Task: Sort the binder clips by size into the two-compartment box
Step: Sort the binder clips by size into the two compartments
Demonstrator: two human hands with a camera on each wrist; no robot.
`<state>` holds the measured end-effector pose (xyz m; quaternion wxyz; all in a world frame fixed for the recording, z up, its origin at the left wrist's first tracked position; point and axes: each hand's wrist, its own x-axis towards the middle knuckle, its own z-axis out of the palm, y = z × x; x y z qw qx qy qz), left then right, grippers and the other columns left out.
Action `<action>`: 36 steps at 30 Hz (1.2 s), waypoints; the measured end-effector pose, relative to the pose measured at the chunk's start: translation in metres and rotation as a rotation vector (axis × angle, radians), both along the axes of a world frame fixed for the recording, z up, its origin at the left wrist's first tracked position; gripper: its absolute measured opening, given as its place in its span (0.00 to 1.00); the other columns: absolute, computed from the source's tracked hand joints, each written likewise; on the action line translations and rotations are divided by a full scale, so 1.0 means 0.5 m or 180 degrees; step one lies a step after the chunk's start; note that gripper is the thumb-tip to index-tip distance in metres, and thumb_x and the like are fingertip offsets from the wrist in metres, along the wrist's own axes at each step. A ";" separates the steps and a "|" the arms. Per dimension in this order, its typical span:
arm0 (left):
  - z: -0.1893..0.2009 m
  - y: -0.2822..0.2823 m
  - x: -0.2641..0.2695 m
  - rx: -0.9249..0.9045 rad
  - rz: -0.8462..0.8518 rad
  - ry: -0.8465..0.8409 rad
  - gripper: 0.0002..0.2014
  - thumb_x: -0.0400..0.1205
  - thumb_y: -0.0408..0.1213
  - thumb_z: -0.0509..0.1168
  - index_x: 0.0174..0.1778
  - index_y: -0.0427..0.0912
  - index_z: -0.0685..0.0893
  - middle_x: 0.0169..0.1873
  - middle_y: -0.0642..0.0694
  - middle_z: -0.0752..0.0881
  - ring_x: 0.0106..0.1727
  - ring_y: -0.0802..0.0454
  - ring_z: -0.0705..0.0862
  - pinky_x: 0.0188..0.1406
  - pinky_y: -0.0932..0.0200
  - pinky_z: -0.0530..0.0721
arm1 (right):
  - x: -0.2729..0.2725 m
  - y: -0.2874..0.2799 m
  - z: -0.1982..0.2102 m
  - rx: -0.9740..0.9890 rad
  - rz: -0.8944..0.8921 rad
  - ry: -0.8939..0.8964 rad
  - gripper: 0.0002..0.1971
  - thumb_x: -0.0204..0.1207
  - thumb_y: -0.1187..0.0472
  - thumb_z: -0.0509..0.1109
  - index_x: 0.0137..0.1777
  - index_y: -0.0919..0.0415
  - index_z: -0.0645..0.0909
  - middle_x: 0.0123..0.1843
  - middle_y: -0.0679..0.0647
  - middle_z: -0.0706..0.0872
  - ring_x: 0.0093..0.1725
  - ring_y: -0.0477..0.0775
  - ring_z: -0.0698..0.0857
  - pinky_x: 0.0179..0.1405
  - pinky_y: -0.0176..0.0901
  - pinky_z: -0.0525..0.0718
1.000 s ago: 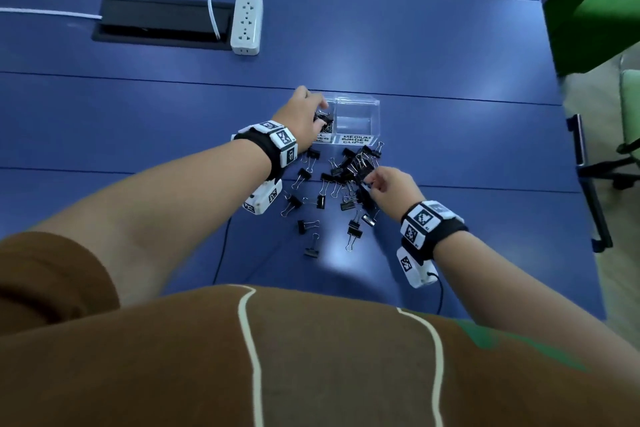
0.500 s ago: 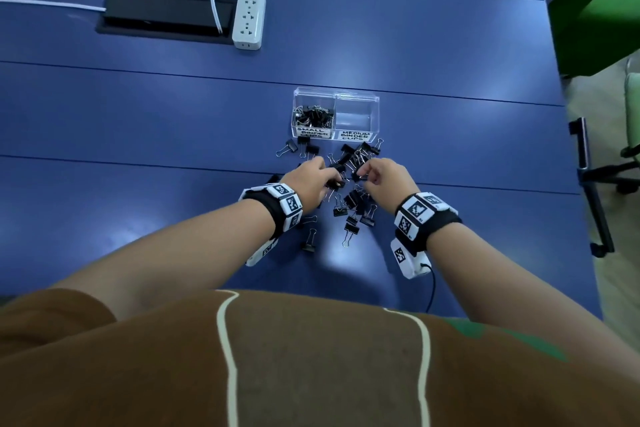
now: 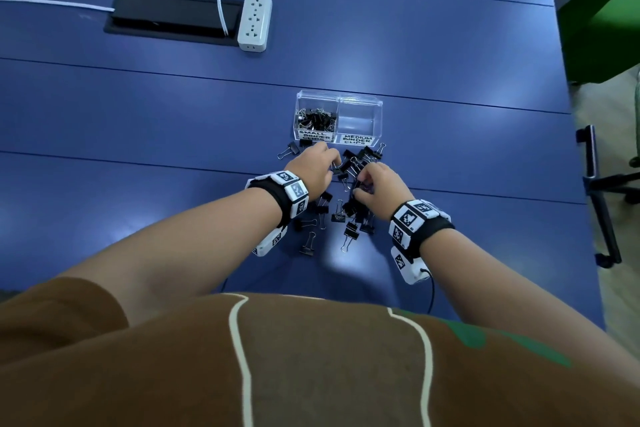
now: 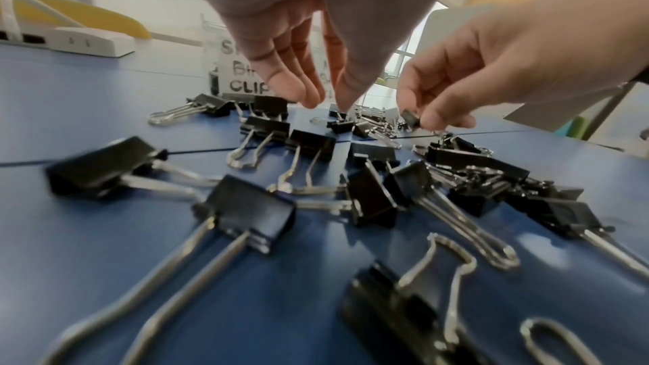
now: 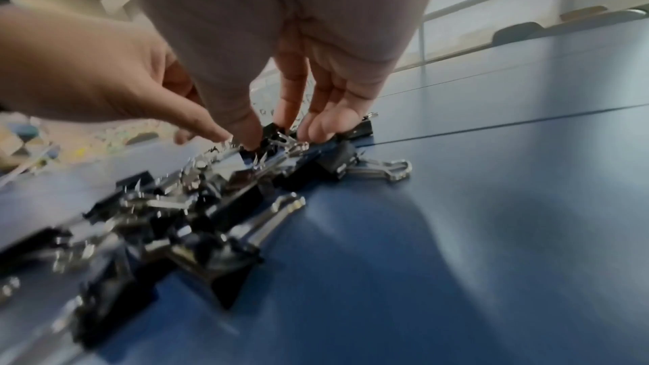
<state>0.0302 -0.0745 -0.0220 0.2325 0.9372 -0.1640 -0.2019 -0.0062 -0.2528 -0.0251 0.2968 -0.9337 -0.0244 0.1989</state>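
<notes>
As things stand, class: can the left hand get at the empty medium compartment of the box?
Probably yes: the left hand hovers just before the box, whose medium compartment is open on top, nothing between.

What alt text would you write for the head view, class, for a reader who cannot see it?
Seen from above, a person's left hand and right hand pick at a pile of black binder clips on a blue table. Just beyond stands a clear two-compartment box: its small-clips side holds clips, its medium side looks empty.
</notes>
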 end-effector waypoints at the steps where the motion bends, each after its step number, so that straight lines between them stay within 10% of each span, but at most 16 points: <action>1: -0.001 -0.008 0.003 0.0109 -0.0070 0.0038 0.12 0.80 0.31 0.62 0.59 0.41 0.79 0.57 0.40 0.77 0.54 0.41 0.79 0.52 0.42 0.84 | 0.001 -0.004 0.006 0.0148 -0.0163 0.0047 0.08 0.71 0.60 0.70 0.48 0.60 0.75 0.41 0.51 0.80 0.39 0.53 0.78 0.45 0.48 0.82; 9: -0.014 -0.022 -0.004 0.0446 -0.0026 0.0103 0.09 0.81 0.34 0.64 0.54 0.34 0.77 0.57 0.37 0.72 0.47 0.38 0.79 0.49 0.42 0.84 | 0.054 -0.029 0.045 0.1038 -0.1049 0.0045 0.08 0.69 0.61 0.74 0.46 0.54 0.79 0.35 0.52 0.84 0.31 0.49 0.78 0.36 0.41 0.79; 16: 0.001 0.002 -0.017 -0.0272 0.0242 -0.0069 0.05 0.76 0.32 0.63 0.46 0.37 0.77 0.51 0.40 0.75 0.37 0.42 0.76 0.41 0.47 0.81 | 0.148 0.053 0.074 0.0789 -0.0540 -0.0222 0.04 0.72 0.62 0.68 0.45 0.53 0.80 0.35 0.57 0.85 0.33 0.53 0.79 0.38 0.43 0.81; 25: 0.075 0.042 0.085 -0.0556 0.0716 -0.0465 0.06 0.75 0.33 0.64 0.47 0.37 0.79 0.51 0.40 0.78 0.44 0.44 0.79 0.48 0.51 0.80 | 0.173 0.079 0.091 0.0589 -0.0483 -0.0415 0.10 0.75 0.66 0.61 0.49 0.57 0.82 0.34 0.51 0.83 0.34 0.50 0.80 0.39 0.40 0.80; 36: 0.069 0.002 0.105 -0.0132 0.0286 -0.0673 0.12 0.76 0.32 0.64 0.55 0.40 0.79 0.55 0.40 0.78 0.60 0.42 0.75 0.60 0.46 0.79 | 0.026 -0.015 -0.001 -0.0273 -0.0123 0.0015 0.11 0.73 0.64 0.69 0.56 0.57 0.80 0.56 0.57 0.74 0.48 0.58 0.80 0.49 0.53 0.85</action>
